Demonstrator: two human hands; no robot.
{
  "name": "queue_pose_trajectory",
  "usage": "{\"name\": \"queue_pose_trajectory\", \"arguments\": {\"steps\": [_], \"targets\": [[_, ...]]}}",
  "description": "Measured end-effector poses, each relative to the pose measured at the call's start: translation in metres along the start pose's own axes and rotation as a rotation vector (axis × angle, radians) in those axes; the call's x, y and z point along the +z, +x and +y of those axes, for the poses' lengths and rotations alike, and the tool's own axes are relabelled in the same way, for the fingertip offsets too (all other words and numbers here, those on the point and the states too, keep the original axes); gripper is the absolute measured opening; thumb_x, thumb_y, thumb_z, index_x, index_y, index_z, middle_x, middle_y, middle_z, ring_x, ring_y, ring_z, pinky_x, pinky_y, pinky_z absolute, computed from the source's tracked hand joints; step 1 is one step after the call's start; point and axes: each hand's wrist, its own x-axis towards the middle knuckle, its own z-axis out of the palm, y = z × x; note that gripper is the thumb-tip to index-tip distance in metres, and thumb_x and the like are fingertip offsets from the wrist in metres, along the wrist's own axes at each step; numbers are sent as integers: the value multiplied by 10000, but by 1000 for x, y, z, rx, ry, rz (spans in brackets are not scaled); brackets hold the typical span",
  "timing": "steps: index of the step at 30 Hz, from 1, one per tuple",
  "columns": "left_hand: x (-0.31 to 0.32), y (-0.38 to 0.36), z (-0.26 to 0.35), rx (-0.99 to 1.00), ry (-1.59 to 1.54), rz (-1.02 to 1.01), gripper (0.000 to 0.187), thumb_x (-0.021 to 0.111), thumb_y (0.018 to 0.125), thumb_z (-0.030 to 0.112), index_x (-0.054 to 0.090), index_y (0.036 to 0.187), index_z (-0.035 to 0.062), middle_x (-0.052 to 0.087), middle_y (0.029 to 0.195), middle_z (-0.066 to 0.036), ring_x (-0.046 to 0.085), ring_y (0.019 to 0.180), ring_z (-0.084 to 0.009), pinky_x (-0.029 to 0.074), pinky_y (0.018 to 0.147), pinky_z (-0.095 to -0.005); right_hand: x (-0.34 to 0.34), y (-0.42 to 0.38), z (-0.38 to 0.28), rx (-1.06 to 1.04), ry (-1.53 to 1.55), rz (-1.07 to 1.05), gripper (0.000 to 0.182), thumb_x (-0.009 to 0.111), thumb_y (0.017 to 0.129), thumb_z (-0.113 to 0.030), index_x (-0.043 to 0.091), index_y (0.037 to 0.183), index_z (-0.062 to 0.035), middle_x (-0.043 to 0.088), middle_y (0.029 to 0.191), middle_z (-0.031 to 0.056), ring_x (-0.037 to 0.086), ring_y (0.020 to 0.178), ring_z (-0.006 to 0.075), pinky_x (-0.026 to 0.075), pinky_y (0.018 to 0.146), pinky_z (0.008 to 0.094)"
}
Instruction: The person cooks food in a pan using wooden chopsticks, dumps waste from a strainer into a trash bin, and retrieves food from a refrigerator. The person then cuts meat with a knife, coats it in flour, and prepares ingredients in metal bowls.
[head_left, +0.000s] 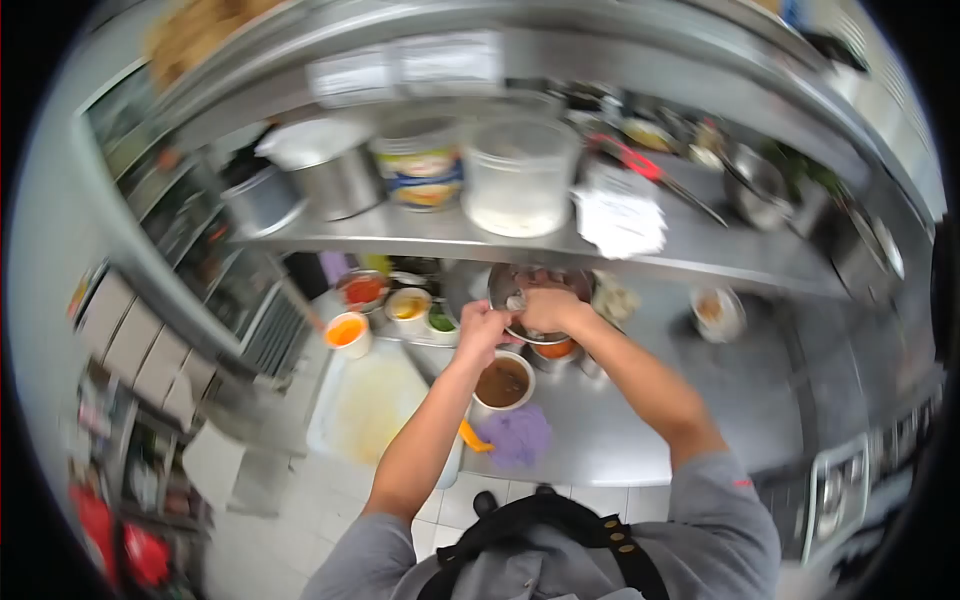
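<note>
A metal bowl [588,280] with pinkish pieces inside sits tilted at the back of the steel counter, under the shelf. At its left front rim is my left hand [484,332], closed with its fingers pinched on the edge. My right hand [550,310] reaches down into the bowl with curled fingers. Blur and the bowl hide what those fingertips hold; a small pale piece shows beside them. Just in front stands a white tub of brown liquid [503,382]. An orange-filled container [555,350] is partly covered by the bowl.
A purple cloth [515,437] and a yellow-orange handle [474,437] lie near the front edge. To the left are a white cutting board [365,395] and several ingredient tubs, one orange [346,332]. The shelf [400,236] overhangs the counter, carrying large tubs and red-handled tongs [640,160].
</note>
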Motion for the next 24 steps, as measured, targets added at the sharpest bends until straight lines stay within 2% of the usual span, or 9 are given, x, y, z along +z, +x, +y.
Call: {"name": "queue_pose_trajectory", "arguments": {"steps": [4,6,11,13,15,19,21,23,24], "targets": [[49,-22,-50,-164,119,-387,77,522,685,-41,568,745,-54,579,676,-107,610,573,-223,548,450,-358,12,-115,68,98,143,-129,734,587,772,-502,370,1358,-116,319,1371,251,365,1210,462,310,1009,507],[85,-45,-85,-248,116,-497,80,521,682,-42,570,744,-54,582,678,-109,604,561,-219,544,451,-355,14,-180,87,276,98,81,660,563,800,-478,427,1309,-81,411,1272,258,429,1118,468,333,970,519],[210,-146,-173,-327,309,-776,96,522,657,-64,574,738,-67,588,679,-114,598,546,-214,541,454,-352,105,-341,147,660,96,251,590,574,797,-419,469,1232,-35,468,1192,231,438,1067,471,370,911,491],[267,-196,-208,-334,374,-917,101,520,649,-71,575,734,-73,584,664,-111,594,538,-214,540,439,-354,125,-418,176,628,122,368,548,523,827,-403,467,1221,-26,457,1216,218,438,1076,436,338,941,500],[326,-252,-245,-355,529,-1033,101,522,644,-68,582,725,-66,581,646,-113,599,536,-213,537,425,-350,131,-503,192,813,210,413,482,520,824,-367,497,1175,-37,483,1187,205,448,1077,396,326,938,481],[437,-373,-312,-328,670,-1301,142,525,649,-15,599,756,-71,607,693,-141,620,552,-249,546,429,-367,153,-665,240,897,445,400,433,535,829,-315,503,1170,-49,527,1120,186,472,1089,320,342,940,450],[487,-421,-336,-215,820,-1359,166,522,658,8,599,775,-81,616,724,-157,622,555,-272,550,435,-404,150,-737,267,787,1071,445,418,558,827,-298,513,1172,-67,544,1104,119,500,1064,228,374,919,354],[530,-449,-360,-417,744,-1455,159,522,662,11,597,769,-79,608,724,-162,623,562,-291,550,445,-429,143,-794,297,814,1469,290,371,570,823,-227,524,1151,-60,532,1076,41,464,1032,124,354,908,267],[550,-459,-373,-449,711,-1465,155,521,661,2,595,770,-79,592,714,-153,623,581,-303,547,444,-439,148,-816,315,787,1554,273,411,588,809,-238,521,1196,-115,548,1054,16,510,961,115,422,808,265]]}}
